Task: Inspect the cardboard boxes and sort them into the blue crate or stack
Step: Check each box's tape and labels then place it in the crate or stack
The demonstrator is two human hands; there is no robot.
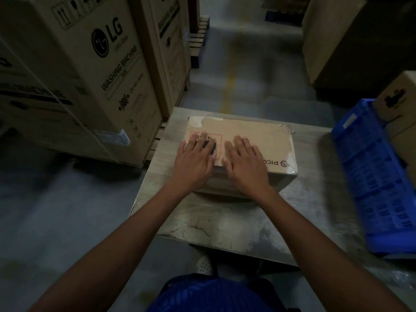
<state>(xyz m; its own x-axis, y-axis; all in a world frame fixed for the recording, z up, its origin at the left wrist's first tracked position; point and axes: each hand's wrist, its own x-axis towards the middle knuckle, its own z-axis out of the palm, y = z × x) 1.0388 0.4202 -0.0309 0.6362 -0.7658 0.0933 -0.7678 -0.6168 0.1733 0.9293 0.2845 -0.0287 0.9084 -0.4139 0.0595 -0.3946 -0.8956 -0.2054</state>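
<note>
- The cardboard box (258, 131) lay flat on the far half of the table (225, 221), its long side running left to right and its top facing up.
- The left hand (193, 161) rested palm down on the left part of the box top. Its fingers were straight and slightly spread, and they gripped nothing.
- The right hand (245, 163) lay just beside the left hand, also palm down on the box top. Its fingers were extended and released, and its thumb was near the front edge.
- A label (213, 138) with a red dashed border sat on the box top and was partly covered by the left fingers. Its print could not be read.
- A logo and part of a printed word (279, 163) showed upside down near the front right corner of the box.
- The tape at the far left corner of the box top looked torn or peeled.
- The blue crate (371, 176) was at the right side of the table. It was near the box without touching it and appeared blurred.
- Smaller cardboard boxes (398, 97) stood just behind and beside the crate at the right edge of the view.
- Tall washing machine cartons (90, 75) stood on the floor (56, 221) to the left of the table.
- A faded yellow line (229, 86) ran along the aisle beyond the table.
</note>
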